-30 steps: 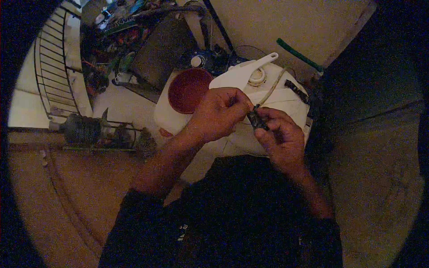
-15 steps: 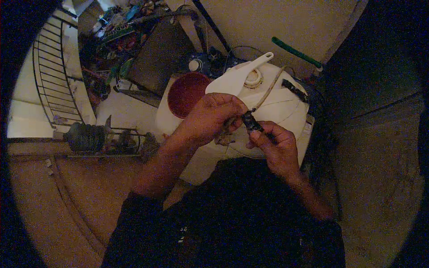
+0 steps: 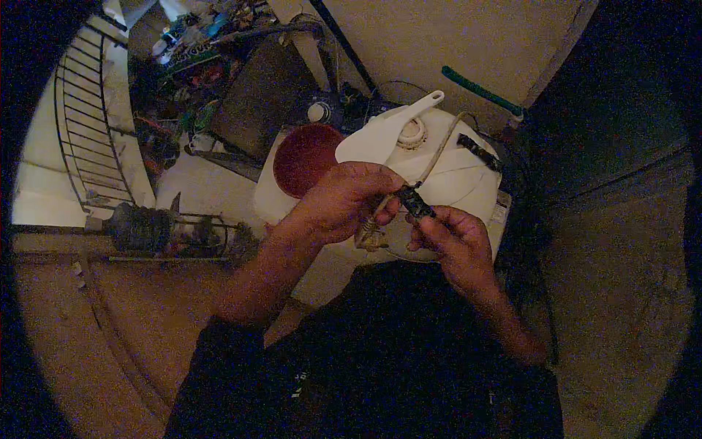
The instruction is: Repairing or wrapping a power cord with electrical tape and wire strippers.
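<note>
A short black lumpy piece (image 3: 417, 201), which looks wrapped in tape, is held between my two hands at the middle of the view. From its upper end a pale cord (image 3: 439, 154) runs up and to the right. My left hand (image 3: 344, 201) is closed, its thumb and fingers pinching at the upper left end of the piece, by the cord. My right hand (image 3: 458, 241) pinches the lower right end. Below my left fingers hangs a pale ribbed thing with a bulky end (image 3: 371, 238), partly hidden and too dim to name.
Behind my hands are a white rounded container with a cap (image 3: 413, 133), a white scoop (image 3: 376, 135) and a red bowl (image 3: 303, 157). A black strip (image 3: 479, 152) lies on the container. A green rod (image 3: 482, 93) stands farther back. Dark machinery (image 3: 139, 228) is at left.
My left hand has shifted slightly down, and my right fingers have slid back toward the piece's lower end, baring more of it. The pale ribbed thing below shows more clearly.
</note>
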Demonstrator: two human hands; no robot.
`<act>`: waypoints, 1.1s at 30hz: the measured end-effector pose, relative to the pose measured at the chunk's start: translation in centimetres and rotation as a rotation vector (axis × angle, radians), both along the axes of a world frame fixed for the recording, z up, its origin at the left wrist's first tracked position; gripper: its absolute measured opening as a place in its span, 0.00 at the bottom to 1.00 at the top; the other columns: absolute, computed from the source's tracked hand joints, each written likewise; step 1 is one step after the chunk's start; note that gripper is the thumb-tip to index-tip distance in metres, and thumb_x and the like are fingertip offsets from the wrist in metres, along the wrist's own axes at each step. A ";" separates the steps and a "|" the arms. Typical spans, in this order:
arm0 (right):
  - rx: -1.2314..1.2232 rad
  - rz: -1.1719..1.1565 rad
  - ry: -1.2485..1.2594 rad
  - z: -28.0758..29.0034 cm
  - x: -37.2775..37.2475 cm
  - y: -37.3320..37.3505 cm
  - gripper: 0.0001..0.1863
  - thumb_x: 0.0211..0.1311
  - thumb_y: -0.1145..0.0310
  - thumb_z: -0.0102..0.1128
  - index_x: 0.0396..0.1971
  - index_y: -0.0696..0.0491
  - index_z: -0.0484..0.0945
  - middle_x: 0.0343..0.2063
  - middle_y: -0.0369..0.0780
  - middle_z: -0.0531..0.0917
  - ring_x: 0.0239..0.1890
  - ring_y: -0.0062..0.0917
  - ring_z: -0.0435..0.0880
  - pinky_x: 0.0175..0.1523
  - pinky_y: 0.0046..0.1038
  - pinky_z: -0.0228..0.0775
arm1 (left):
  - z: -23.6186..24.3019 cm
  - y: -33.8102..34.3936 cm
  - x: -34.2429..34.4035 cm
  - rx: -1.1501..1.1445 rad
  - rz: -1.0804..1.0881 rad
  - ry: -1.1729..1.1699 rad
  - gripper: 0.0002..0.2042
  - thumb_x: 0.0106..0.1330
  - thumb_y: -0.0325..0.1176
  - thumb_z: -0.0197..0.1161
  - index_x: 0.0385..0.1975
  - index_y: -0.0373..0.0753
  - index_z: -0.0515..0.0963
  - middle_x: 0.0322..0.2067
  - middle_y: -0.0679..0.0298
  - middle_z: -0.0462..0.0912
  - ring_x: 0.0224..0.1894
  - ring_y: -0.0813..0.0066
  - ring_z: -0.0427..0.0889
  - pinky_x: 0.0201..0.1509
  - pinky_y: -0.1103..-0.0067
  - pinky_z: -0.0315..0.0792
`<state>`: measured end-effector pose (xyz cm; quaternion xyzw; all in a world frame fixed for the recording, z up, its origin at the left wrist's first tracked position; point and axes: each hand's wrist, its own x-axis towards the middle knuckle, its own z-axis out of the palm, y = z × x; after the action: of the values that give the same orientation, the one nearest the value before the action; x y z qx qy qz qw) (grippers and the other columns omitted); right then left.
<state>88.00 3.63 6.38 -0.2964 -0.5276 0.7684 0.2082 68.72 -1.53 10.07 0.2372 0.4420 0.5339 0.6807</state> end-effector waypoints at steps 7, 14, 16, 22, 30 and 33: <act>-0.026 -0.018 0.053 0.3 0.1 -0.3 0.12 0.60 0.67 0.51 0.35 0.61 0.73 0.26 0.38 0.79 0.28 0.20 0.77 0.38 0.23 0.71 | -0.3 -0.4 0.1 0.034 0.006 -0.117 0.08 0.58 0.29 0.55 0.30 0.30 0.74 0.22 0.60 0.75 0.23 0.74 0.74 0.26 0.80 0.69; 0.101 -0.024 -0.007 0.8 0.3 -0.4 0.12 0.61 0.66 0.49 0.33 0.60 0.73 0.25 0.38 0.79 0.27 0.19 0.77 0.37 0.23 0.72 | -1.0 -0.6 0.2 -0.038 0.023 -0.143 0.10 0.60 0.33 0.53 0.33 0.32 0.73 0.21 0.63 0.74 0.21 0.76 0.72 0.26 0.80 0.68; 0.119 -0.043 -0.041 1.2 0.3 -0.5 0.11 0.62 0.66 0.49 0.32 0.60 0.73 0.25 0.38 0.78 0.26 0.19 0.77 0.35 0.24 0.72 | -1.0 -0.7 0.3 -0.041 0.026 -0.160 0.10 0.60 0.33 0.53 0.33 0.32 0.73 0.22 0.63 0.74 0.22 0.76 0.72 0.26 0.80 0.69; -0.035 0.064 0.027 0.7 0.8 -0.7 0.13 0.62 0.65 0.48 0.37 0.60 0.72 0.30 0.43 0.79 0.25 0.22 0.77 0.35 0.25 0.73 | -1.2 -0.7 0.3 -0.002 0.040 -0.113 0.10 0.60 0.34 0.54 0.33 0.32 0.73 0.22 0.63 0.74 0.22 0.77 0.72 0.26 0.81 0.68; -0.501 0.153 0.262 1.2 3.6 -0.7 0.23 0.63 0.63 0.45 0.55 0.57 0.59 0.39 0.53 0.76 0.30 0.31 0.79 0.33 0.31 0.75 | -1.2 -1.0 1.2 0.010 0.083 0.007 0.09 0.60 0.30 0.56 0.32 0.30 0.74 0.23 0.63 0.75 0.22 0.76 0.72 0.28 0.82 0.67; -0.571 0.175 0.276 1.9 4.2 -1.0 0.26 0.63 0.61 0.44 0.58 0.56 0.54 0.40 0.55 0.76 0.30 0.32 0.80 0.31 0.30 0.75 | -0.7 -1.3 1.2 -0.010 -0.007 -0.030 0.10 0.60 0.31 0.55 0.34 0.29 0.74 0.24 0.62 0.75 0.25 0.76 0.73 0.29 0.82 0.68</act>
<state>92.18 2.62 8.30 -0.1892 -0.2813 0.9332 0.1194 69.95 -2.86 9.40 0.2275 0.4335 0.5329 0.6902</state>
